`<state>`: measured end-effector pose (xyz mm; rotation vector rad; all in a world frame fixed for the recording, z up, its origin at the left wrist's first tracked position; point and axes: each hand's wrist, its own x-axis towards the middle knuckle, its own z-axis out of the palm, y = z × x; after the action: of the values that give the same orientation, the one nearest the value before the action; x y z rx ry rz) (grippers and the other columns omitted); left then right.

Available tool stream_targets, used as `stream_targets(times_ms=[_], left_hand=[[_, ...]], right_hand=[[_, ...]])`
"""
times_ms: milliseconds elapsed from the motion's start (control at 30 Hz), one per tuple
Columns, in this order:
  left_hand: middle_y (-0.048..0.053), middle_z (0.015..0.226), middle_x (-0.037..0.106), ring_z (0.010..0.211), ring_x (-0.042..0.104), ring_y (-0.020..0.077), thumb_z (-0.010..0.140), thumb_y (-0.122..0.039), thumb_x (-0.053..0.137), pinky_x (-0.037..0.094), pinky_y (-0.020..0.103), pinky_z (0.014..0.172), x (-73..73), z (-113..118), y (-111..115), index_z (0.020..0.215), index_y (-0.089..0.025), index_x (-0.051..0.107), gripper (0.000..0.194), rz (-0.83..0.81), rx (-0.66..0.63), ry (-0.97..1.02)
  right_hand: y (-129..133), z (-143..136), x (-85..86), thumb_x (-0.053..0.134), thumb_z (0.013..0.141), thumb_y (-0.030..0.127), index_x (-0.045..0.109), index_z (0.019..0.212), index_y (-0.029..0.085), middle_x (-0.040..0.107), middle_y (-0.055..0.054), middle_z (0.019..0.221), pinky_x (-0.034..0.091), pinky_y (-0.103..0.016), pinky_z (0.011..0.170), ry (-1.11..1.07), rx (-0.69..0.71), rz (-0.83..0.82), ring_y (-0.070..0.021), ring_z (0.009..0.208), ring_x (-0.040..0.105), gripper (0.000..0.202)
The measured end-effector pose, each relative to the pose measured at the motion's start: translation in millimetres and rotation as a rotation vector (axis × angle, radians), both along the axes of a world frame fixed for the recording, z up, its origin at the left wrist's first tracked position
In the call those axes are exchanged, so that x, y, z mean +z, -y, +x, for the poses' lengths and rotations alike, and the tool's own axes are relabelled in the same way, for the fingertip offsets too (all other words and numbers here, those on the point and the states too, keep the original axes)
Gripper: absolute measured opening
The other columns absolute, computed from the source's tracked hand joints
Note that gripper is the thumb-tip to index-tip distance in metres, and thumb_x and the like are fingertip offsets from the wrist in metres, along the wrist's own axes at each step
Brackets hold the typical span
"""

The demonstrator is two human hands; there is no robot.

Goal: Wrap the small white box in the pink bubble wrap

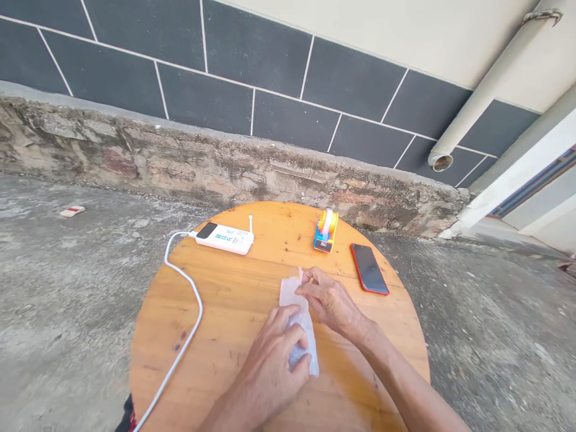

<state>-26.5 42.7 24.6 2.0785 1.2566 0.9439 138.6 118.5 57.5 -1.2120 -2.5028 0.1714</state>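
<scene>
A narrow, whitish, thin sheet [306, 327] lies lengthwise on the round wooden table [225, 294]. My left hand [281, 351] rests over its lower left part, fingers curved and apart, touching it. At the sheet's upper right edge, my right hand [326, 297] pinches a small pinkish-white strip [300, 275] between thumb and fingertips. Beyond my hands stands a yellow and blue tape dispenser [326, 231] with a roll of tape on it.
A white power bank [225, 238] sits at the back left, its white cable [198, 306] running down the table's left side. A phone in a red case [369, 268] lies at the right. Behind the table are a stone ledge and tiled wall [261, 48].
</scene>
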Motion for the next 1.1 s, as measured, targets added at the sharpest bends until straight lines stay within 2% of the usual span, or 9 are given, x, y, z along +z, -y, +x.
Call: stream_targets(times_ms=[167, 267, 400, 533, 633, 700, 800, 900, 1100], left_hand=[[0.005, 0.123, 0.054, 0.121, 0.048, 0.0251, 0.065, -0.003, 0.052, 0.047, 0.037, 0.093, -2.7, 0, 0, 0.073, -0.022, 0.056, 0.021, -0.035, -0.004, 0.021], [0.005, 0.127, 0.049, 0.117, 0.05, 0.0244, 0.067, -0.006, 0.053, 0.051, 0.034, 0.086, -3.6, 0, 0, 0.074, -0.022, 0.055, 0.017, -0.072, -0.003, 0.039], [0.004, 0.133, 0.044, 0.117, 0.049, 0.0253, 0.067, -0.007, 0.053, 0.049, 0.036, 0.089, -1.8, 1, 1, 0.073, -0.022, 0.055, 0.017, -0.015, 0.008, 0.032], [0.003, 0.123, 0.052, 0.112, 0.05, 0.023, 0.065, -0.001, 0.051, 0.047, 0.035, 0.091, 0.5, 2, 1, 0.073, -0.022, 0.055, 0.022, 0.054, -0.023, 0.043], [0.004, 0.113, 0.056, 0.108, 0.051, 0.0221, 0.065, -0.001, 0.05, 0.047, 0.034, 0.088, -0.2, 1, 0, 0.072, -0.021, 0.053, 0.021, 0.044, -0.042, 0.062], [0.005, 0.109, 0.056, 0.105, 0.052, 0.022, 0.066, -0.002, 0.05, 0.048, 0.034, 0.086, -1.3, 0, -1, 0.073, -0.021, 0.052, 0.02, 0.021, -0.044, 0.065], [0.005, 0.106, 0.056, 0.103, 0.052, 0.0216, 0.067, -0.002, 0.05, 0.047, 0.034, 0.084, -1.9, 0, 0, 0.073, -0.021, 0.051, 0.02, 0.001, -0.045, 0.066], [0.005, 0.107, 0.056, 0.103, 0.052, 0.0213, 0.068, -0.001, 0.05, 0.047, 0.034, 0.085, -1.4, 0, 1, 0.073, -0.02, 0.05, 0.02, -0.002, -0.049, 0.072], [0.005, 0.107, 0.056, 0.105, 0.052, 0.0217, 0.068, -0.002, 0.05, 0.046, 0.034, 0.087, -2.8, 0, 0, 0.071, -0.02, 0.05, 0.018, -0.011, -0.05, 0.075]], right_hand=[[-4, -10, 3.9, 0.05, 0.087, 0.01, 0.072, 0.091, 0.024, 0.058, -0.004, 0.098, 0.037, -0.02, 0.062, 0.109, 0.009, -0.045, -0.0109, 0.074, 0.056, 0.026], [-7, -16, 4.9, 0.053, 0.085, 0.01, 0.073, 0.086, 0.024, 0.058, -0.003, 0.095, 0.035, -0.021, 0.061, 0.186, 0.014, -0.116, -0.0111, 0.074, 0.056, 0.024], [-12, -16, 3.1, 0.052, 0.083, 0.008, 0.073, 0.081, 0.023, 0.058, -0.002, 0.09, 0.035, -0.021, 0.062, 0.188, 0.019, -0.174, -0.0117, 0.077, 0.058, 0.026], [-15, -14, -2.2, 0.053, 0.081, 0.007, 0.073, 0.084, 0.023, 0.058, -0.002, 0.095, 0.037, -0.021, 0.066, 0.158, 0.033, -0.2, -0.0117, 0.078, 0.058, 0.026], [-17, -14, -6.8, 0.051, 0.08, 0.004, 0.073, 0.084, 0.022, 0.058, -0.003, 0.097, 0.04, -0.022, 0.071, 0.115, 0.036, -0.205, -0.012, 0.08, 0.059, 0.029], [-16, -12, -8.2, 0.05, 0.078, 0.001, 0.071, 0.091, 0.022, 0.058, -0.003, 0.101, 0.042, -0.023, 0.074, 0.054, 0.045, -0.198, -0.0129, 0.084, 0.059, 0.032], [-8, -1, -6.3, 0.049, 0.079, 0.0, 0.065, 0.106, 0.023, 0.058, -0.003, 0.106, 0.043, -0.024, 0.076, -0.099, 0.04, -0.175, -0.0133, 0.087, 0.058, 0.039], [8, 13, -1.4, 0.045, 0.085, 0.002, 0.064, 0.105, 0.023, 0.059, -0.002, 0.098, 0.044, -0.024, 0.073, -0.215, 0.023, -0.17, -0.0133, 0.084, 0.058, 0.035], [39, 18, -1.5, 0.042, 0.087, 0.002, 0.064, 0.107, 0.025, 0.062, -0.002, 0.099, 0.045, -0.025, 0.079, -0.189, 0.066, -0.255, -0.0146, 0.091, 0.059, 0.038]])
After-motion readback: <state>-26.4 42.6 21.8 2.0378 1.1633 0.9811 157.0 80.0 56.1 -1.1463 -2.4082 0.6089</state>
